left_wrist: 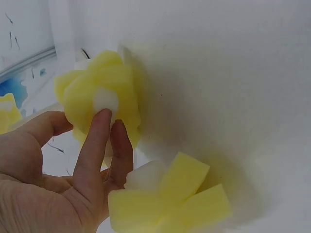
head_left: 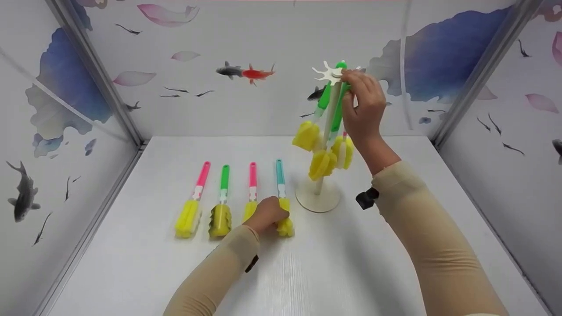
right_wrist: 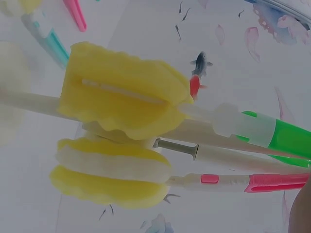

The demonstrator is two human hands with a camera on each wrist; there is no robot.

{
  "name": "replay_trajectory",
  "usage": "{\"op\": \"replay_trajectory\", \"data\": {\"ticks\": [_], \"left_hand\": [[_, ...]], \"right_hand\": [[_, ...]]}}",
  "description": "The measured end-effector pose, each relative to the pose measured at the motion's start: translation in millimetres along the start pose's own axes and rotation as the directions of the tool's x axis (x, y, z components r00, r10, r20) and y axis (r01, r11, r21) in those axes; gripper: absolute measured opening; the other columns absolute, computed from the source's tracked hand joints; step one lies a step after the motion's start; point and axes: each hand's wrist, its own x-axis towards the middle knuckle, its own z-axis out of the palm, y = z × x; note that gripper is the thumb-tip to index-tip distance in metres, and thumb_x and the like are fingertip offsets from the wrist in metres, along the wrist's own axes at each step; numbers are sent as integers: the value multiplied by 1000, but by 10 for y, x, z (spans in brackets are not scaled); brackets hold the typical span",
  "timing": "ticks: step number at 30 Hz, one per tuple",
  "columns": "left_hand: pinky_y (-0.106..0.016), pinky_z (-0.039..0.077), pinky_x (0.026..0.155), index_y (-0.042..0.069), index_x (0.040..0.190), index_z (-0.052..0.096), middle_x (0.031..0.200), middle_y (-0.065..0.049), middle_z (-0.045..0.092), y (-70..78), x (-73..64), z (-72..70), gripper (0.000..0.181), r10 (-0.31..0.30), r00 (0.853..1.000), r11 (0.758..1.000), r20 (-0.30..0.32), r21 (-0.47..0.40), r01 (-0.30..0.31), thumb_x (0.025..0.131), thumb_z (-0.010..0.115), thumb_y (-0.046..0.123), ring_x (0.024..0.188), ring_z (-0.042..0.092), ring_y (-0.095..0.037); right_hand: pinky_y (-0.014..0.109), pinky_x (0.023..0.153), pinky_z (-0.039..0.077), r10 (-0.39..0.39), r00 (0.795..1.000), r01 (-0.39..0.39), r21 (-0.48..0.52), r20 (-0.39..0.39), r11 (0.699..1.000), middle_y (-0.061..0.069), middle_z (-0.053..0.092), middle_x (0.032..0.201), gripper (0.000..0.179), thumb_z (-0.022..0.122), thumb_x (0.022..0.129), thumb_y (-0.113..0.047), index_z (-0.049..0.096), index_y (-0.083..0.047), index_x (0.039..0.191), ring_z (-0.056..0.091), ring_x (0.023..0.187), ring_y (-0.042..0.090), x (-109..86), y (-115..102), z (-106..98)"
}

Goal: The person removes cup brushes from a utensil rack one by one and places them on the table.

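My right hand (head_left: 363,103) is at the top of a white hook stand (head_left: 322,186) in the head view, pinching the handle of a pink-handled sponge bottle brush (right_wrist: 214,182). Its yellow and white sponge (head_left: 344,153) hangs below the hand, and its handle top is hidden by the fingers. Two green-handled sponge brushes (head_left: 324,97) hang from the stand's hooks beside it. On the table, my left hand (head_left: 265,213) grips the yellow sponge head of a blue-handled brush (head_left: 280,175). The left wrist view shows fingers and thumb around that sponge (left_wrist: 104,80).
Left of the blue-handled brush lie a pink-handled brush (head_left: 253,175), a green-handled brush with a dark-edged sponge (head_left: 224,177) and another pink-handled brush (head_left: 203,175). White panels (head_left: 175,109) printed with fish and petals enclose the white table (head_left: 131,263).
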Motion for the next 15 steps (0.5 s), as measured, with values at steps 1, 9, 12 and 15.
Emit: {"op": "replay_trajectory", "data": {"ticks": [1, 9, 12, 15], "left_hand": [[-31, 48, 73, 3, 107, 52, 93, -9, 55, 1, -2, -4, 27, -2, 1000, 1000, 2, -5, 2, 88, 64, 16, 85, 54, -25], [-35, 55, 71, 1, 101, 53, 88, -10, 56, 17, -1, -17, 22, 31, 999, 999, -20, 22, -31, 86, 63, 14, 76, 58, -25], [-34, 54, 71, 1, 101, 52, 88, -10, 55, 19, -17, -13, 23, 30, 999, 999, -16, 20, -30, 87, 63, 15, 77, 57, -25], [-33, 52, 70, 2, 104, 53, 90, -9, 56, 14, -41, -12, 24, 20, 1000, 1000, -9, 10, -20, 88, 63, 17, 79, 57, -25]], "right_hand": [[35, 97, 46, 1, 1000, -1, 4, -1, 1000, 5, 71, 107, 28, 48, 88, -5, 73, -3, 100, 61, 104, 24, 2, 2, 2], [36, 96, 46, 21, 1000, -21, 11, -2, 1000, 5, 71, 106, 28, 47, 86, -5, 73, -4, 97, 61, 104, 26, 16, 10, 7], [36, 97, 46, 23, 1000, -22, 11, -3, 1000, 5, 71, 106, 28, 48, 86, -5, 73, -4, 98, 61, 103, 27, 4, 14, 11], [35, 96, 46, 27, 1000, -27, 4, 0, 1000, 5, 71, 106, 27, 49, 87, -4, 73, -4, 99, 61, 103, 27, -10, 9, 2]]}}
